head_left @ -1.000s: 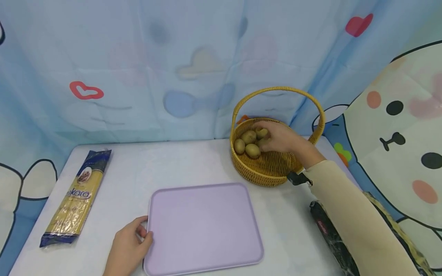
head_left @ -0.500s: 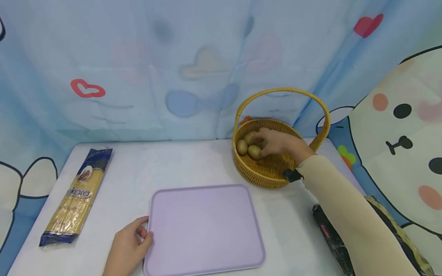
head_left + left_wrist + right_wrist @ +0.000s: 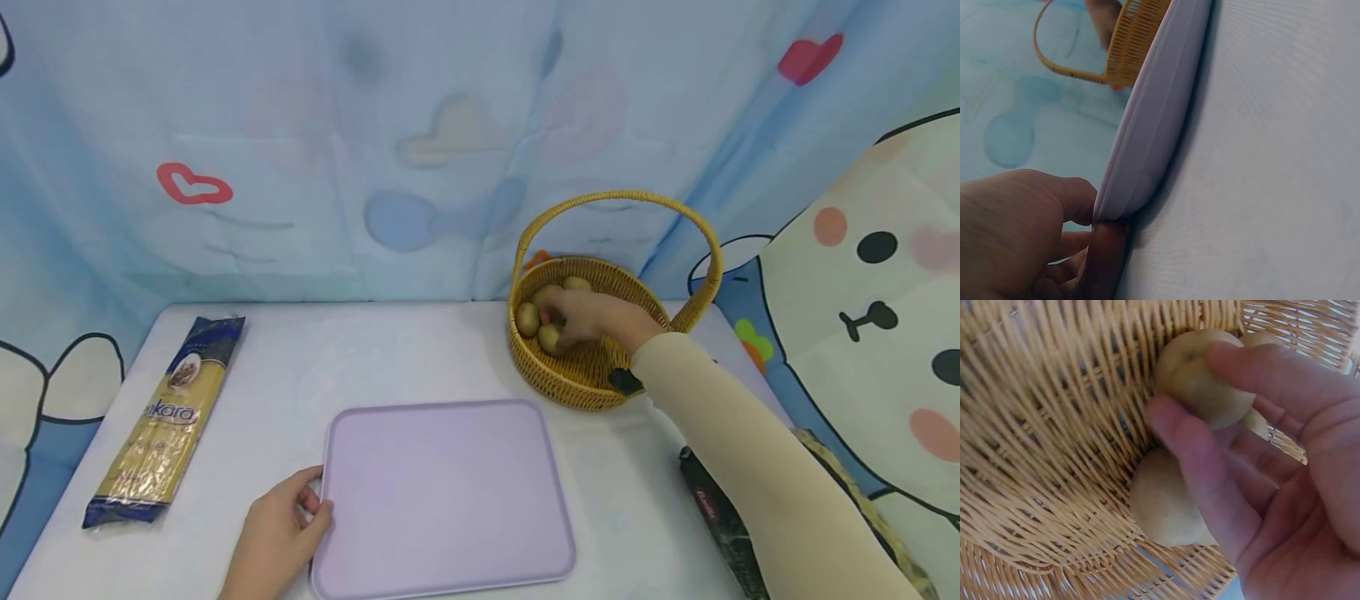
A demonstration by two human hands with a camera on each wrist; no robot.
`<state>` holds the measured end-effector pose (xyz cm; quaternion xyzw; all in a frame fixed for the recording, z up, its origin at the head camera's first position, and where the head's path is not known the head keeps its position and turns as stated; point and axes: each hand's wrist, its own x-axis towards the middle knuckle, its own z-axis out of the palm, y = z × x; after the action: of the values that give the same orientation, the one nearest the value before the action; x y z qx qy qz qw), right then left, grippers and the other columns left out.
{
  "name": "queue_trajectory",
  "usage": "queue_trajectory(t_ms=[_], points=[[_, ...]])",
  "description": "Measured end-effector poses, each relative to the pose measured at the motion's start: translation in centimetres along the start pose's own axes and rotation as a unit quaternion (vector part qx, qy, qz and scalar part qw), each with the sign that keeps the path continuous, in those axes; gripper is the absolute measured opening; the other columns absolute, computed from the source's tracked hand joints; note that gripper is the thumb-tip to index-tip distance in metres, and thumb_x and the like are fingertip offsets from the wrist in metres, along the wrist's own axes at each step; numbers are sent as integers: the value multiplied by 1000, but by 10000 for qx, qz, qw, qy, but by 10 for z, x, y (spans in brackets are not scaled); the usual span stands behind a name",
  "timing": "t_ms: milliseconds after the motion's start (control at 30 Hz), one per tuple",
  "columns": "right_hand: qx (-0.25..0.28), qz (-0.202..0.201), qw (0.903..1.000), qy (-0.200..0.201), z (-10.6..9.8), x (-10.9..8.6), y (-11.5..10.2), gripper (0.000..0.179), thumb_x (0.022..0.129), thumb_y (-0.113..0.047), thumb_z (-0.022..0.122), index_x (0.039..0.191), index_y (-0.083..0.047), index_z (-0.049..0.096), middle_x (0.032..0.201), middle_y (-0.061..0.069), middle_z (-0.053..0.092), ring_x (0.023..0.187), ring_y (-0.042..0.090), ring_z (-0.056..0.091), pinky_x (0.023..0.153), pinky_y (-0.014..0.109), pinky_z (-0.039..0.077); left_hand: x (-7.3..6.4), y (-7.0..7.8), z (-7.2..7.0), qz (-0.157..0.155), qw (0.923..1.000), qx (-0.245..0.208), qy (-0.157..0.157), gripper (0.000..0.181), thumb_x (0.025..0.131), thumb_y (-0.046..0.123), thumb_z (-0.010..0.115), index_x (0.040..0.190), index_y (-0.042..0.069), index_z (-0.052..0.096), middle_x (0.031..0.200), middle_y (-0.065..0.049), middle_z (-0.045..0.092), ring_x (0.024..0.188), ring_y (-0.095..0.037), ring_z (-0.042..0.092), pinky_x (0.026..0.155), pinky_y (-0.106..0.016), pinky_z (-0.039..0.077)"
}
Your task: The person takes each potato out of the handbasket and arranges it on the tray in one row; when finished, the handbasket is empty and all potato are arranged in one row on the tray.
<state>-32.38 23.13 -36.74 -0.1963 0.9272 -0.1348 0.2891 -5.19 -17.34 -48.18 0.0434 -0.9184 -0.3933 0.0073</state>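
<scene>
Head view: my right hand (image 3: 592,318) reaches down, pinching a roundish potato (image 3: 1194,384), axis unclear; my left hand (image 3: 276,527) pinches the tray (image 3: 450,496), long axis lying crosswise.

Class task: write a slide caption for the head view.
Left hand pinching a lilac tray, right hand among potatoes in a wicker basket.

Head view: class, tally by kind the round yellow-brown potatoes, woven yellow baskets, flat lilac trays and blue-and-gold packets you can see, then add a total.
Round yellow-brown potatoes: 4 visible (the right hand may hide more)
Woven yellow basket: 1
Flat lilac tray: 1
Blue-and-gold packet: 1
Total: 7 visible
</scene>
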Motion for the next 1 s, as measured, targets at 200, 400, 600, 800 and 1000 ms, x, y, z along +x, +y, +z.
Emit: queue_trajectory(t_ms=[200,400,600,800,1000], points=[[-867,-314,9945,505,0,1,5,41,77,-19,74,113,-10,57,99,6,57,82,21,53,68,34,46,1,0,0,-27,10000,-38,-56,43,79,7,73,120,-2,63,76,5,56,51,-5,49,46,-22,43],[-1092,-525,9861,1135,-3,-14,7,42,69,-23,76,108,-13,63,97,3,59,81,20,52,70,36,45,1,0,0,-18,10000,-18,-55,43,79,7,73,120,-2,63,76,5,56,52,-5,49,46,-22,43],[-658,-752,9829,1549,-1,-39,-9,43,68,-21,74,109,-18,59,104,1,61,79,18,54,70,36,46,0,2,-1,-144,9997,-43,-180,46,79,8,73,122,-2,62,76,6,55,50,-6,48,45,-22,42],[-124,-1396,9721,1882,15,-57,-37,40,71,-19,76,108,-20,60,103,-2,60,74,17,57,65,33,48,-2,3,-2,-104,9995,-98,-290,50,78,7,75,124,-4,60,77,6,52,50,-5,45,44,-22,40],[181,-2084,9611,1803,36,-53,-79,37,72,-15,74,106,-21,61,98,-7,62,66,12,59,61,30,51,0,4,-3,-150,9994,6,-309,52,79,10,75,126,-2,58,77,6,52,52,-5,47,46,-22,41]])
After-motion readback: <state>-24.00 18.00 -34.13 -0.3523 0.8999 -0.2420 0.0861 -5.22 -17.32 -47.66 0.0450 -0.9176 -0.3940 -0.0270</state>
